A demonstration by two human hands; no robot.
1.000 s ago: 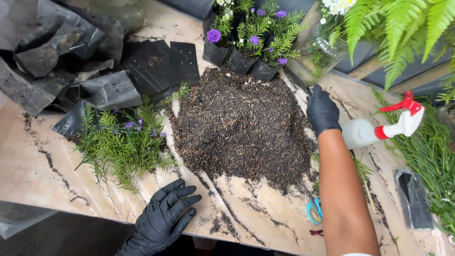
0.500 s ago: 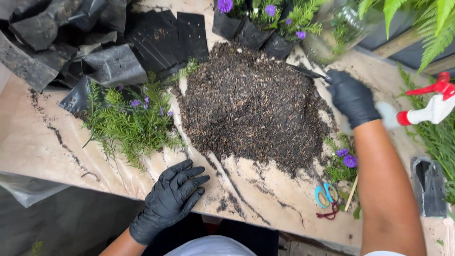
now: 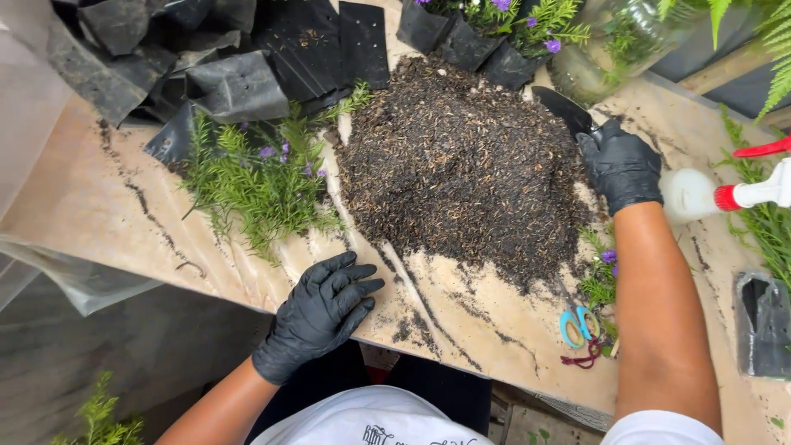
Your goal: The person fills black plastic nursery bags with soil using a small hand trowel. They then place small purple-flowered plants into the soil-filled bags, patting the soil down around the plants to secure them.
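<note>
Since a moment ago the right hand [image 3: 620, 165], gripping a dark trowel [image 3: 562, 107], has neared the soil heap [image 3: 461, 165] just left of it, while the left hand [image 3: 325, 309] rests spread on the tabletop [image 3: 99, 206], farther off.

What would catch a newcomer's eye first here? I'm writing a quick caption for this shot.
The big dark soil heap in the middle of the table. At its right edge the right hand, in a black glove, grips a dark trowel, while the gloved left hand rests flat on the near table edge. Left of the heap lies a green plant with small purple flowers.
</note>
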